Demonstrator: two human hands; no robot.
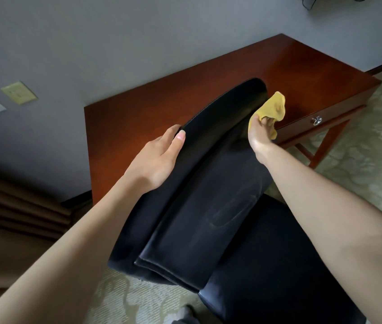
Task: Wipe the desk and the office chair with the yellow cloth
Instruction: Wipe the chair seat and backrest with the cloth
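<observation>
Clutching the cloth (pixel 276 106), the right grip (pixel 258 134) sits atop the chair back (pixel 208 195) — its length runs down toward the person — while the left grip (pixel 159 157) clasps the upper edge.

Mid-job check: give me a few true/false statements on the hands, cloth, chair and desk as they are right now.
1. The right hand grips the yellow cloth. True.
2. The left hand holds a spray bottle. False: it holds the edge of the chair back.
3. The yellow cloth lies spread flat on the desk. False: it is bunched in the right hand beside the chair back's upper edge.
4. The desk drawer has a metal knob. True.
</observation>
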